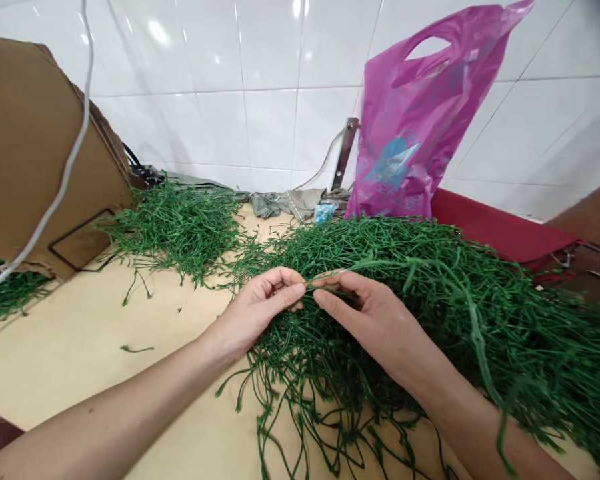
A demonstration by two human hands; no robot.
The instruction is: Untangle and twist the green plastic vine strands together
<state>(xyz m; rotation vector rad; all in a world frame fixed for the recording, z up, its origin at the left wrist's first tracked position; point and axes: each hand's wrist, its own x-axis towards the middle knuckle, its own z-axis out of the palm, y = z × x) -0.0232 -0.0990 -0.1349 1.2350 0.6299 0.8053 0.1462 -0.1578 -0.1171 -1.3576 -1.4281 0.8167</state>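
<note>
My left hand [260, 303] pinches the end of a thin green stem between thumb and forefinger. Close beside it, my right hand [380, 323] has its fingertips bent together around the same place. The long green stem [473, 317], light and somewhat blurred, arcs from the fingertips over my right hand and hangs down past the forearm. It looks like plastic, though I cannot be sure. Both hands are above a large heap of thin green stems [360, 240] with small budded tips. Loose stems [300, 400] trail from the heap toward me.
A smaller green heap [180, 227] lies back left, beside a cardboard box [25, 147] with a white cable [70, 160] before it. A purple plastic bag [410, 133] stands against the tiled wall [270, 53]. A red cover [500, 227] and grey cloth [305, 200] lie behind.
</note>
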